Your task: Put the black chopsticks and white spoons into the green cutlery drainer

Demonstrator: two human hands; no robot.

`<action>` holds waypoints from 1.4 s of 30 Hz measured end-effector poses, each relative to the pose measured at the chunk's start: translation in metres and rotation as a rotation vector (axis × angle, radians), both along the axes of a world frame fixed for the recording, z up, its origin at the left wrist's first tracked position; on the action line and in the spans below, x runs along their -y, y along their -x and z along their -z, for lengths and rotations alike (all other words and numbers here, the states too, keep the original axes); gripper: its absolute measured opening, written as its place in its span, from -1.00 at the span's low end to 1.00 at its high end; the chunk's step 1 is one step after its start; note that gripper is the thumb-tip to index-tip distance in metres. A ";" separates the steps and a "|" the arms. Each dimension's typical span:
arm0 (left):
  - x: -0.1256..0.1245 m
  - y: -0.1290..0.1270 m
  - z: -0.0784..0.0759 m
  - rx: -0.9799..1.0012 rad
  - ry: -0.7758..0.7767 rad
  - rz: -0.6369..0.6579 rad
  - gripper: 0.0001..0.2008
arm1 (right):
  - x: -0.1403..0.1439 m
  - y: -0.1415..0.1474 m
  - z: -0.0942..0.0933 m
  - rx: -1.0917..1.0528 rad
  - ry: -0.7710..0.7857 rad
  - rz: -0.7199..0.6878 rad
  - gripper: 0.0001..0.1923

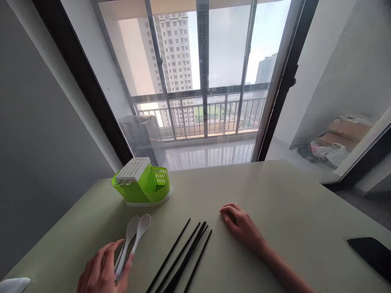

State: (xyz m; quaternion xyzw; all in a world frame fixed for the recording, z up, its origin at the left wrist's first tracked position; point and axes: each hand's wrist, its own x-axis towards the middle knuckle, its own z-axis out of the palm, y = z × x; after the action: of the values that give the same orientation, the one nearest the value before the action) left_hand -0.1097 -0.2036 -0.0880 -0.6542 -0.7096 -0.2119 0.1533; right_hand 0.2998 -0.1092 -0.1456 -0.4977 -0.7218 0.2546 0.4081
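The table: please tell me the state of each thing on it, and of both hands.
White spoons: lying close together
Left hand: thumb and fingers around their handles
Right hand: resting on the table, holding nothing
Black chopsticks: loose, some touching
Green holder: upright
Black thing: lying flat
White thing: cut off by picture edge

High-rise apt w/ balcony (pixel 210 156), tower blk (pixel 176 51) outside

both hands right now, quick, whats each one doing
Left hand: thumb and fingers on either side of the white spoons; whether gripped, cannot tell.
Right hand: loosely open, fingers slightly curled, nothing visibly held.
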 end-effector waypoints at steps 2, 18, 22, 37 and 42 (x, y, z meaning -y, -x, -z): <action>-0.002 0.007 0.004 0.008 0.036 -0.035 -0.31 | 0.000 0.000 0.000 0.004 0.005 -0.002 -0.73; -0.021 0.002 0.018 -0.208 0.127 -0.176 -0.44 | -0.001 0.000 0.003 0.004 -0.004 -0.003 -0.77; -0.024 0.002 0.017 -0.257 0.167 -0.214 -0.45 | -0.001 0.000 0.002 -0.008 -0.008 0.003 -0.79; -0.029 0.001 0.025 -0.358 0.074 -0.070 -0.42 | 0.001 0.001 -0.001 -0.011 -0.012 -0.001 -0.75; -0.033 -0.008 0.026 -0.212 0.056 -0.015 -0.46 | 0.001 0.001 -0.001 -0.002 -0.011 -0.004 -0.76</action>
State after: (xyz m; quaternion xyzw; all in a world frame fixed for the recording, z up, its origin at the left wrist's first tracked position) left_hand -0.1020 -0.1707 -0.1142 -0.6717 -0.7000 -0.1203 0.2105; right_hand 0.2991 -0.1098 -0.1448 -0.4936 -0.7237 0.2518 0.4113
